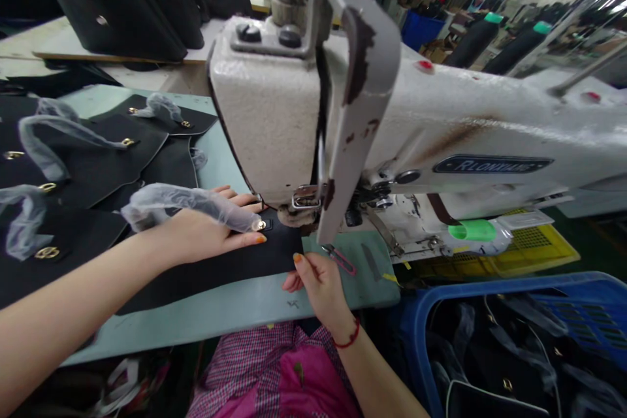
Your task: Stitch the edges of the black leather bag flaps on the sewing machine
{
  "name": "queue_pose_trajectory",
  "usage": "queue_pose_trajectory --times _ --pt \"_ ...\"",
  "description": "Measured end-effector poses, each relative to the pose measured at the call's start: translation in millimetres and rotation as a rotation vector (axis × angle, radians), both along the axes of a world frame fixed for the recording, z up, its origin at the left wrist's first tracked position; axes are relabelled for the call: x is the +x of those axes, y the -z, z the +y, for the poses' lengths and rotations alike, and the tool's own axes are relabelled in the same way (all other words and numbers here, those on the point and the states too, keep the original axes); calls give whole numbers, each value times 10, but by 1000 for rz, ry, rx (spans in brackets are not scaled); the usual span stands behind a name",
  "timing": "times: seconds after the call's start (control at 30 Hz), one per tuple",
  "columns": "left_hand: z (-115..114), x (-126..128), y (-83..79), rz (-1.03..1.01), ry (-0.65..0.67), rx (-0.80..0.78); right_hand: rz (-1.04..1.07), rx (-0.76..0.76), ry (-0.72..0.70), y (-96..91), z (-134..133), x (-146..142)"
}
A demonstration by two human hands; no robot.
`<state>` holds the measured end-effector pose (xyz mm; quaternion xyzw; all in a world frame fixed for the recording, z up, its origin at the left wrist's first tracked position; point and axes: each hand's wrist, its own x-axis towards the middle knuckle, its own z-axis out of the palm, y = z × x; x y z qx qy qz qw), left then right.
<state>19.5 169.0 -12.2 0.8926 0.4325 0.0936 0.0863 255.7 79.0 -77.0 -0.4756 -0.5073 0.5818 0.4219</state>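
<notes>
A black leather-like bag panel (235,266) lies on the pale green machine table with its right end by the sewing machine's (274,111) presser area. My left hand (208,235) rests flat on the panel, fingers stretched toward the machine head. A handle wrapped in clear plastic (181,199) arches over that hand and ends at a gold fitting on the panel. My right hand (321,284) pinches the panel's near right corner between thumb and fingers. The needle is hidden behind the machine's front. Just right of the panel lies a pair of pink thread snips (343,261).
More black panels with wrapped handles (98,150) overlap on the left. Finished-looking black bags (112,13) stand on a table behind. At lower right, a blue basket (426,313) holds similar pieces, near a yellow crate (543,248). Two black thread cones (475,39) stand behind the machine.
</notes>
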Motion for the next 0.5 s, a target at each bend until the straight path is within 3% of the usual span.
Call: queue_pose_trajectory --times 0.1,0.17,0.27,0.37,0.5 --pt "107 -64 74 -85 21 -202 37 -20 -4 -15 56 -23" --pt "170 -89 107 -126 -35 -401 56 -30 0 -26 92 -37" --pt "246 -78 99 -278 -217 -664 73 -50 -1 -34 144 -58" --pt "323 -55 112 -418 -436 -828 84 -56 0 -37 197 -81" --pt "430 -95 298 -564 -676 -952 66 -62 20 -55 272 -120"
